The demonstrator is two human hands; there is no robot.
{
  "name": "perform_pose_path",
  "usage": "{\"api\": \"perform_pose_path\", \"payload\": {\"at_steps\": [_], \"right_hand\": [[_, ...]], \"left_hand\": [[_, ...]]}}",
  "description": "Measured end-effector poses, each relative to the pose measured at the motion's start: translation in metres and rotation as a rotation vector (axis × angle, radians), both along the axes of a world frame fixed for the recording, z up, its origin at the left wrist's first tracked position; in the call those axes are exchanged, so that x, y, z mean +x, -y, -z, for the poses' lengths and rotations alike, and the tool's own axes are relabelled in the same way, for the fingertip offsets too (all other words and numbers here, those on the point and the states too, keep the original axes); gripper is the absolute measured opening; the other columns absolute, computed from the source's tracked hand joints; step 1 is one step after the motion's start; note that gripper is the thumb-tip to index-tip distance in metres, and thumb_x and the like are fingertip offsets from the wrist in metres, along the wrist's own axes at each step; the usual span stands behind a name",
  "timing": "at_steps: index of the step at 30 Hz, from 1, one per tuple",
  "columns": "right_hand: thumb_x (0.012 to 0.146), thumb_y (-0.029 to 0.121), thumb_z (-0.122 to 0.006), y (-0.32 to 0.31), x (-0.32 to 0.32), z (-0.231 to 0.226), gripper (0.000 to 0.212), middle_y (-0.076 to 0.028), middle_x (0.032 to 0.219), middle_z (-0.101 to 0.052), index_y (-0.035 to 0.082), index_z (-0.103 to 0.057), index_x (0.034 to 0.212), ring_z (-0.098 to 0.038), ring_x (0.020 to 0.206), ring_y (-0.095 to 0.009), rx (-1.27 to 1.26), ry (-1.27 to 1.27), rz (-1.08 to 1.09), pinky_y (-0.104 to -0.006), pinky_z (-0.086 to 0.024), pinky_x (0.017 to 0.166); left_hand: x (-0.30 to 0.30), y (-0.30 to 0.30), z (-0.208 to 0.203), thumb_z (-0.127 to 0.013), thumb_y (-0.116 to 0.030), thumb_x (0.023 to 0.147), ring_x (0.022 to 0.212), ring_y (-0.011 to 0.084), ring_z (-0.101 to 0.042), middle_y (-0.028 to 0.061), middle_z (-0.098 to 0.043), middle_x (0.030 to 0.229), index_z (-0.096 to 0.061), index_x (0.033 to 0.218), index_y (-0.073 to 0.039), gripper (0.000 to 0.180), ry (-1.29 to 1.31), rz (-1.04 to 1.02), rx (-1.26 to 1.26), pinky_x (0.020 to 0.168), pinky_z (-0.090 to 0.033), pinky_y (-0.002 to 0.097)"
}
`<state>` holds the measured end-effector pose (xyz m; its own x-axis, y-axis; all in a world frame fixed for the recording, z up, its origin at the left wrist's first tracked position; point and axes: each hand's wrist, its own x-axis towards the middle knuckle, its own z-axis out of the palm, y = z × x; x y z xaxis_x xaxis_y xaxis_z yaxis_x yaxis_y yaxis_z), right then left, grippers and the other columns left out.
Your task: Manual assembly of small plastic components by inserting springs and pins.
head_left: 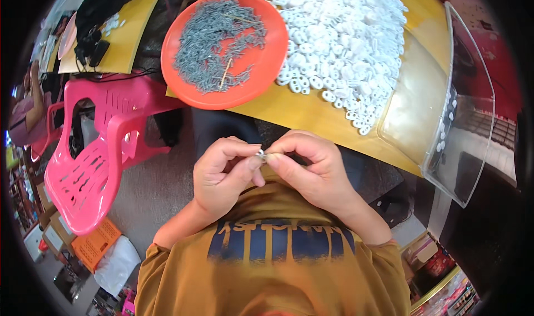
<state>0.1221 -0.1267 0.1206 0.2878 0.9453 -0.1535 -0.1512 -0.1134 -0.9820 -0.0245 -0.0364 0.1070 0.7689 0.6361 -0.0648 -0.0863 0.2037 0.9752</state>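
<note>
Both hands meet in front of my chest, fingertips nearly touching. My left hand [225, 174] pinches a small whitish piece [260, 153] between thumb and index finger. My right hand [308, 168] is closed in a pinch against the same spot; its fingertips hide whatever lies between them. Beyond the hands, a round red plate [245, 96] holds a heap of small grey metal pins [203, 43] with thin wooden sticks among them. To its right, a big pile of small white plastic pieces with holes [339, 43] spreads over the yellow tabletop [278, 113].
A clear plastic box [428, 168] with a few white pieces inside stands at the table's right. Left of me is a pink plastic chair [83, 177]. Further left, another yellow table [122, 52] bears a black cloth item [103, 10], and a person [30, 104] sits beyond.
</note>
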Motion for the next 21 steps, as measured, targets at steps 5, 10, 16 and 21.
{"api": "perform_pose_path", "payload": {"at_steps": [5, 10, 16, 21], "right_hand": [[0.081, 0.003, -0.057, 0.003, 0.003, 0.004, 0.004, -0.005, 0.076, -0.058, 0.000, -0.060, 0.082, -0.052, 0.068, -0.011, 0.032, 0.141, 0.077, -0.0231, -0.042, 0.062], [0.076, 0.005, -0.061, 0.009, 0.010, 0.004, 0.005, -0.008, 0.071, -0.057, 0.001, -0.059, 0.079, -0.054, 0.063, -0.018, 0.061, 0.353, 0.188, -0.0275, -0.042, 0.057], [0.072, 0.003, -0.062, 0.025, 0.036, 0.013, 0.008, -0.008, 0.069, -0.055, 0.003, -0.058, 0.078, -0.054, 0.066, -0.025, 0.033, 0.821, 0.447, -0.0332, -0.042, 0.060], [0.076, 0.001, -0.057, 0.028, 0.057, 0.028, 0.036, -0.021, 0.099, -0.049, -0.002, -0.047, 0.110, -0.054, 0.081, -0.035, -0.087, 1.060, 0.576, -0.0369, -0.045, 0.072]], "left_hand": [[0.011, 0.002, 0.005, -0.051, 0.006, 0.083, 0.061, 0.0110, -0.056, 0.0083, -0.055, 0.082, -0.051, 0.095, 0.001, 0.012, 0.019, -0.028, -0.168, 0.054, -0.046, 0.0197], [0.021, 0.007, 0.011, -0.052, 0.001, 0.084, 0.058, 0.0113, -0.054, 0.0094, -0.058, 0.082, -0.051, 0.095, 0.001, 0.011, 0.056, -0.053, -0.270, 0.054, -0.044, 0.0206], [0.027, 0.007, 0.011, -0.053, 0.000, 0.084, 0.057, 0.0101, -0.052, 0.0104, -0.060, 0.081, -0.051, 0.095, 0.000, 0.011, 0.081, -0.068, -0.387, 0.055, -0.043, 0.0231], [0.030, 0.007, 0.012, -0.053, -0.001, 0.084, 0.055, 0.0096, -0.051, 0.0109, -0.060, 0.081, -0.052, 0.094, 0.000, 0.011, 0.065, -0.084, -0.424, 0.055, -0.042, 0.0237]]}}
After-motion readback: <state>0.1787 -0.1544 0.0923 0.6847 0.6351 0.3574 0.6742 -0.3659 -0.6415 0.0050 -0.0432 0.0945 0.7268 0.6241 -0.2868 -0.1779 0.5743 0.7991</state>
